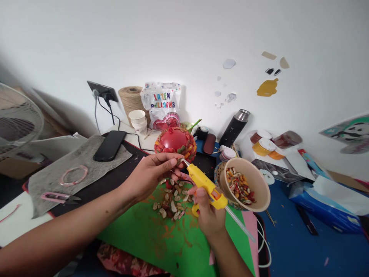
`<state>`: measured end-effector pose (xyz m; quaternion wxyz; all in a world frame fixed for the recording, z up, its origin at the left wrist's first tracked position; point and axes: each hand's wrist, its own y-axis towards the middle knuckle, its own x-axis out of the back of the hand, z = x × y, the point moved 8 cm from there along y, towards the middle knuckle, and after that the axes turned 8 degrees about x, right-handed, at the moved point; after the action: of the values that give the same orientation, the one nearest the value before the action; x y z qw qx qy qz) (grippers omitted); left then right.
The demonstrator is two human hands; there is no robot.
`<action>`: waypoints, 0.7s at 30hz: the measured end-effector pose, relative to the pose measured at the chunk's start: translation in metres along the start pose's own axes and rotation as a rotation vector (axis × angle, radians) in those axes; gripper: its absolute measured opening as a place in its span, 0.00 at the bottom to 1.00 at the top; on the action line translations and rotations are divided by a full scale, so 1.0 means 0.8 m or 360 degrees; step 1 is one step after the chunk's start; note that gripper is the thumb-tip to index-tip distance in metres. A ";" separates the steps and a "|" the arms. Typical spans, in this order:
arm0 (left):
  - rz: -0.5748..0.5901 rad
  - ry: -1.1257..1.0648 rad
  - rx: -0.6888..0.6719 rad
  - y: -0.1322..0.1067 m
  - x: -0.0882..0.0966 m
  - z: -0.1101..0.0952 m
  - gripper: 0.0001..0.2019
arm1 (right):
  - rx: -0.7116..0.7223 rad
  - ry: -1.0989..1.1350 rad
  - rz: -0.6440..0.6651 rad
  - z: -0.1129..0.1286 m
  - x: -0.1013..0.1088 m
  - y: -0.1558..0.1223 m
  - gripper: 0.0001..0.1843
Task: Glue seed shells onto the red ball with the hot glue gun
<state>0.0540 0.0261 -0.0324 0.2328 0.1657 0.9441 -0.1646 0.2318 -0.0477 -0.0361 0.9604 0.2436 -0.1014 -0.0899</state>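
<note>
My right hand (209, 211) is wrapped round a yellow hot glue gun (201, 179), a clear glue stick (239, 223) poking out of its rear. Between thumb and fingertips, my left hand (155, 169) pinches a small peanut shell (180, 161), dark on the side I see. The gun's metal nozzle meets or almost meets this shell. Just behind the fingers stands a red balloon (174, 140) ringed with red, orange and green painted shells. Loose peanut shells (173, 206) lie below on a green sheet (135, 231) stained brown.
Right of the gun, a tilted beige bowl (262, 192) holds colored shells. A black flask (235, 129), paint jars (263, 146) and a tissue pack (325, 207) stand beyond. To the left are a phone (109, 146), pink thread snips (59, 198) and a twine spool (131, 100).
</note>
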 end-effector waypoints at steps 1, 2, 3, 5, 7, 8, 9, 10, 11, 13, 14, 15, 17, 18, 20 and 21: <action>0.0003 -0.0006 0.0007 0.000 -0.001 0.001 0.20 | 0.0002 -0.0001 -0.0001 0.000 0.000 0.000 0.29; 0.0005 -0.0011 0.0014 0.000 -0.001 0.001 0.20 | 0.0006 -0.0004 -0.0005 0.001 0.000 0.000 0.29; 0.0005 -0.0016 0.0021 -0.001 -0.001 0.001 0.20 | 0.0013 -0.0009 -0.0008 0.002 0.000 0.000 0.30; 0.0000 -0.0025 0.0033 -0.001 -0.001 0.002 0.20 | 0.0029 -0.0033 -0.0015 0.004 0.000 0.001 0.31; -0.0007 -0.0032 0.0040 -0.001 -0.001 0.001 0.20 | 0.0040 -0.0064 -0.0005 0.005 0.001 0.002 0.32; -0.0006 -0.0035 0.0045 -0.001 -0.002 0.001 0.21 | 0.0048 -0.0078 0.0003 0.005 0.000 0.002 0.31; -0.0004 -0.0038 0.0048 -0.001 -0.002 0.001 0.21 | 0.0058 -0.0090 0.0017 0.004 0.000 0.002 0.31; -0.0001 -0.0038 0.0052 -0.001 -0.003 0.001 0.21 | 0.0074 -0.0102 0.0022 0.004 0.000 0.002 0.31; 0.0003 -0.0036 0.0055 -0.001 -0.004 0.001 0.21 | 0.0097 -0.0109 0.0025 0.004 0.000 0.002 0.30; 0.0005 -0.0030 0.0063 -0.001 -0.004 0.002 0.21 | 0.0157 -0.0115 0.0014 0.006 0.001 0.002 0.30; 0.0006 -0.0026 0.0068 -0.001 -0.005 0.002 0.21 | 0.0186 -0.0116 0.0010 0.007 0.001 0.002 0.30; 0.0010 -0.0020 0.0077 -0.001 -0.005 0.003 0.21 | 0.0210 -0.0118 0.0005 0.009 0.001 0.002 0.30; 0.0021 -0.0007 0.0095 -0.001 -0.005 0.005 0.21 | 0.0238 -0.0127 0.0004 0.012 0.000 0.003 0.30; 0.0027 -0.0003 0.0103 -0.001 -0.005 0.006 0.22 | 0.0248 -0.0134 0.0003 0.014 0.000 0.003 0.29; 0.0036 -0.0009 0.0111 -0.001 -0.006 0.007 0.22 | 0.0272 -0.0153 0.0003 0.018 0.000 0.005 0.29; 0.0042 -0.0019 0.0115 -0.001 -0.006 0.007 0.22 | 0.0285 -0.0162 0.0000 0.020 0.000 0.005 0.29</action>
<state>0.0597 0.0221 -0.0346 0.2345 0.1854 0.9338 -0.1965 0.2284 -0.0511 -0.0204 0.9283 0.3237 -0.1576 -0.0928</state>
